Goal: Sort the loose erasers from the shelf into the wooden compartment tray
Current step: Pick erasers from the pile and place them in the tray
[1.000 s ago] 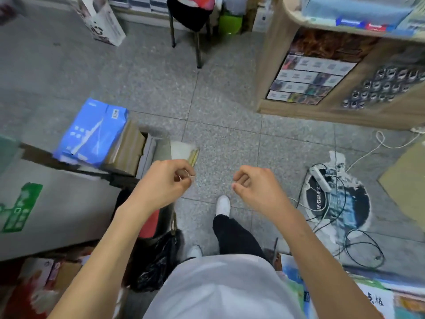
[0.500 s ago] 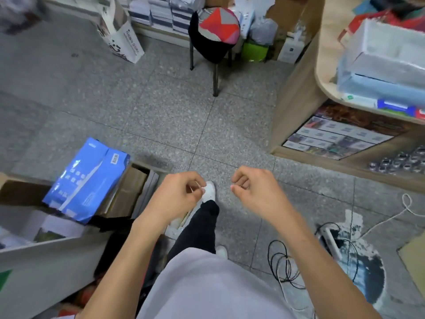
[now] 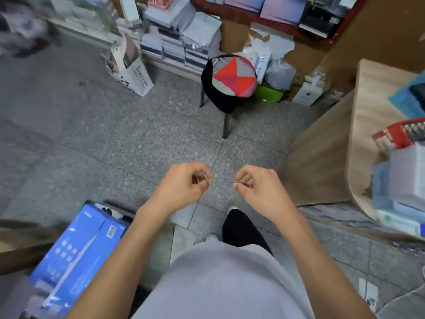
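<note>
Both of our hands are up in front of us around the middle of the frame, over the grey speckled floor (image 3: 96, 139). Our left hand (image 3: 184, 183) has its fingers curled in tight with the thumb against the index finger, and there's a tiny pale glint right at that pinch. It's way too small for us to say what it is, so whether that hand is holding something we honestly cannot tell. Our right hand (image 3: 255, 185) is curled into a loose fist too, thumb tucked toward the left, and we see nothing in it.

No eraser shows up clearly anywhere, and the wooden compartment tray isn't something we can pick out either. The closest thing to a shelf is the pale wooden counter (image 3: 365, 125) at the right edge of the frame, with a red-topped box (image 3: 395, 137) and some blurred bluish packs (image 3: 404, 180) on it, well apart from our fingers.

Upper middle there's a stool (image 3: 230, 84) with a red and grey cushion, with stacks of paper goods (image 3: 184, 40) behind it and a white paper bag (image 3: 131, 67) to its left. Lower left sits a blue package (image 3: 76, 252), just beside our left forearm. Our grey shirt (image 3: 220, 282) fills the bottom middle, and a dark trouser leg (image 3: 241, 229) with a white shoe tip pokes out under our right wrist
</note>
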{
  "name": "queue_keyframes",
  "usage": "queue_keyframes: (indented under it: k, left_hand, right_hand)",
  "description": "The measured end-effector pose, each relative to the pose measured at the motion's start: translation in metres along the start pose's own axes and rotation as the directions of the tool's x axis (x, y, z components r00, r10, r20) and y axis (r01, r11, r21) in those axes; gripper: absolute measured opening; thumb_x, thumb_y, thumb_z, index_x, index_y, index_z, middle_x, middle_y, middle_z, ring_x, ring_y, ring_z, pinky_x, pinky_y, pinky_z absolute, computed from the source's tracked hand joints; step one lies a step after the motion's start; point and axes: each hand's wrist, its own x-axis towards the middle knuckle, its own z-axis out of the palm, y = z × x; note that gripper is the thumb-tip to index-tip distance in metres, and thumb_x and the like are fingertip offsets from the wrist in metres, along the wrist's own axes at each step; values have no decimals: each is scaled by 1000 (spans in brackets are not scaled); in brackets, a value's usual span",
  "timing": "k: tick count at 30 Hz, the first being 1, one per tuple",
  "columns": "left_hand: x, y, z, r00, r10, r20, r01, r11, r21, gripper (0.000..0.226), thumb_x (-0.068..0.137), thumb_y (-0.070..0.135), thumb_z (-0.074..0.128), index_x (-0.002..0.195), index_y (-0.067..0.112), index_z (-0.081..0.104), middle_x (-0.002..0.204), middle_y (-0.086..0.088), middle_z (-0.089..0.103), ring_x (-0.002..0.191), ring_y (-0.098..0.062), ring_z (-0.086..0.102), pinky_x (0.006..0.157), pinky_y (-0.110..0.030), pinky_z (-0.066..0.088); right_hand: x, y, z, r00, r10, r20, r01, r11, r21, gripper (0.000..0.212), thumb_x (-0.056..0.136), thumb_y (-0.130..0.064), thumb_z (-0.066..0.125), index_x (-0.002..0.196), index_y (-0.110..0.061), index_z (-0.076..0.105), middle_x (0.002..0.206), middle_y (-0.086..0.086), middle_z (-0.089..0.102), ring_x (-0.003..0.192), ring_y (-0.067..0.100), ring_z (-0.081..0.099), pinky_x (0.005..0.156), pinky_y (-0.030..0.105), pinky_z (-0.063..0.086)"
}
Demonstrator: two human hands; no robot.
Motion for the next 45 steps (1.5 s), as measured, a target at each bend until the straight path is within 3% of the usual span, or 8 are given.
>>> queue_keyframes:
  k: [5, 9, 17, 20, 26, 32, 40, 45]
  left_hand:
    - [105, 3, -47, 1000, -14, -19, 14, 1000, 18, 20, 84, 18, 71, 82, 37, 64, 72, 13, 66, 62, 0, 59, 65, -21, 49]
    - [186, 11, -100, 997, -28, -68, 31, 999, 38, 15, 84, 15, 70, 85, 30, 68, 74, 12, 68, 66, 1, 60, 61, -10, 44]
    - [318, 4, -198, 984, -69, -163, 61, 997, -52, 11, 83, 13, 72, 84, 24, 71, 73, 9, 69, 65, -5, 61, 63, -12, 46]
    - [365, -8, -230, 985, -66, -158, 56, 996, -71, 9, 84, 14, 72, 87, 22, 72, 75, 9, 69, 68, -3, 60, 65, -14, 47]
    - [480, -43, -332, 987, 17, -161, -29, 997, -72, 12, 84, 11, 72, 83, 22, 70, 68, 10, 67, 61, -4, 60, 63, -16, 46]
    - [574, -58, -423, 979, 127, -159, -139, 988, -68, 22, 81, 10, 72, 83, 32, 68, 72, 8, 70, 64, -3, 61, 67, -17, 47]
    - [703, -52, -477, 975, 189, -119, -207, 965, -162, 17, 82, 6, 72, 83, 23, 71, 72, 6, 68, 59, -6, 59, 61, -14, 45]
    - [776, -35, -505, 974, 199, -104, -212, 968, -135, 13, 83, 4, 72, 86, 17, 71, 71, 0, 69, 60, -5, 59, 61, -9, 44]
  right_hand:
    - [109, -6, -30, 1000, -21, -12, 22, 999, 34, 7, 84, -25, 70, 85, -27, 63, 75, -20, 60, 74, 2, 60, 74, 35, 55]
    - [207, -18, -60, 998, -64, -29, 66, 994, 87, 7, 84, -26, 70, 87, -27, 65, 79, -18, 62, 77, -2, 60, 76, 30, 55]
    - [384, -72, -108, 990, -135, -26, 137, 986, 93, 7, 83, -22, 72, 88, -22, 67, 78, -16, 64, 77, 2, 61, 76, 32, 55]
    - [436, -93, -115, 988, -152, -21, 153, 984, 92, 9, 83, -21, 72, 92, -18, 68, 80, -12, 65, 78, 2, 60, 75, 24, 52]
    - [562, -155, -126, 995, -94, -43, 98, 992, 79, 7, 84, -24, 71, 88, -25, 65, 78, -18, 63, 76, -5, 59, 68, 10, 46]
    - [654, -207, -151, 985, -33, -171, 56, 990, 127, 6, 84, -22, 72, 88, -23, 67, 80, -14, 66, 77, -5, 61, 72, 10, 48]
    - [766, -228, -190, 965, -2, -261, 35, 992, 120, 10, 84, -23, 72, 84, -28, 63, 78, -19, 63, 74, -12, 57, 69, 2, 42]
    - [842, -226, -219, 955, 1, -296, 48, 986, 158, 18, 82, -23, 73, 80, -35, 60, 78, -17, 66, 75, -6, 61, 70, 10, 46]
